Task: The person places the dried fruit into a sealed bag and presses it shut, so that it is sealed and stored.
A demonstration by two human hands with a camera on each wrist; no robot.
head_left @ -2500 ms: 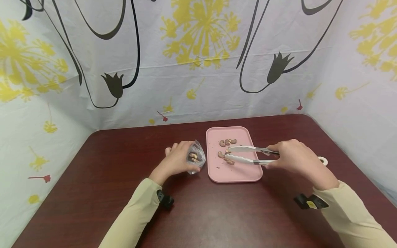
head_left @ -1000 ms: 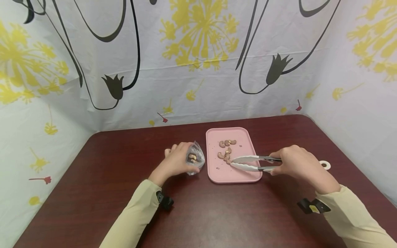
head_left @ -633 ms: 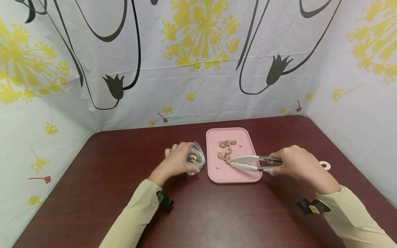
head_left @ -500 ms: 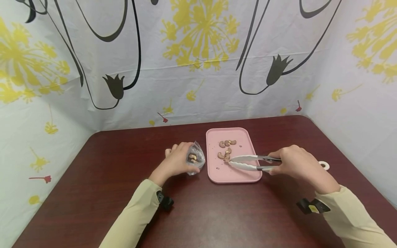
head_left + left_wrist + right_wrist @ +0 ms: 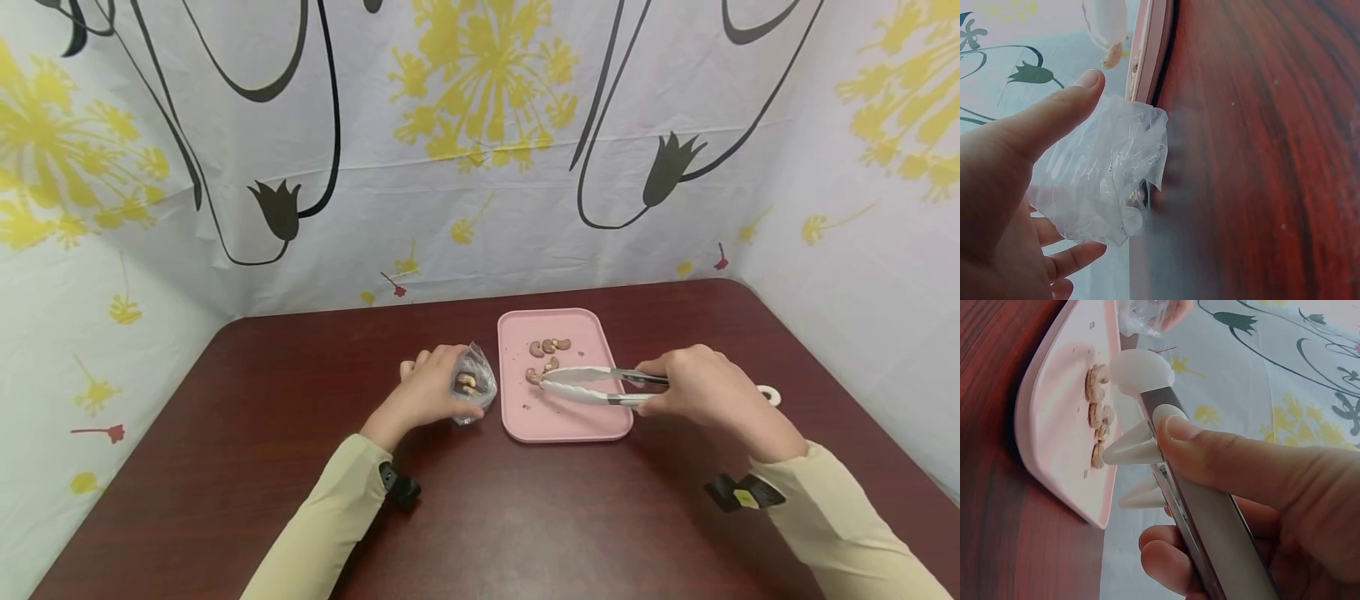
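In the head view my left hand (image 5: 426, 392) curls round a clear plastic bag (image 5: 480, 371), whose mouth opens toward the tray; a few cashews (image 5: 467, 382) show inside. My right hand (image 5: 705, 396) grips metal tongs with white tips (image 5: 581, 392), thumb on one arm in the right wrist view. The tongs' tips are over the left part of a pink tray (image 5: 577, 427). A cashew (image 5: 1111, 57) is at the end of a white tip in the left wrist view. Several brown-skinned cashews (image 5: 537, 350) lie on the tray; the tongs partly cover the nearer group.
A dark red wooden table (image 5: 480, 525) carries the tray and bag. Small crumbs (image 5: 527, 407) dot the tray. A white sheet with flower prints (image 5: 480, 233) hangs behind the table and along both sides. Each wrist bears a small black camera (image 5: 405, 492).
The tongs closed on the cashew nearest me in the front group, then moved left and slightly away with my right hand. My left hand and the bag stay in place.
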